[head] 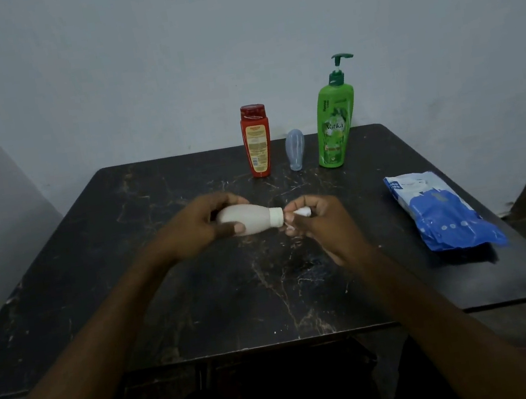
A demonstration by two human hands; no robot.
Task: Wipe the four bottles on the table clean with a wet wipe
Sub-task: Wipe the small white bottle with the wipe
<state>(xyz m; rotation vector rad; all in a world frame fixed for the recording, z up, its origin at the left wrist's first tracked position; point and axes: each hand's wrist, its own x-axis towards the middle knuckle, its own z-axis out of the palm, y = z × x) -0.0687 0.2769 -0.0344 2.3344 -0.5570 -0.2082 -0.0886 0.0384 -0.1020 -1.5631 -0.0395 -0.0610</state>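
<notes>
My left hand (pixel 199 227) grips a small white bottle (pixel 254 219) on its side above the table, its cap pointing right. Just past the cap, my right hand (pixel 316 222) pinches a bunched white wet wipe (pixel 302 212). At the back of the dark table (pixel 203 310) stand a red bottle (pixel 257 141), a small pale blue bottle (pixel 295 149) and a tall green pump bottle (pixel 333 120), all upright and apart from my hands.
A blue and white wet wipe pack (pixel 440 210) lies near the table's right edge. A pale wall rises right behind the table. The table's front edge runs under my forearms.
</notes>
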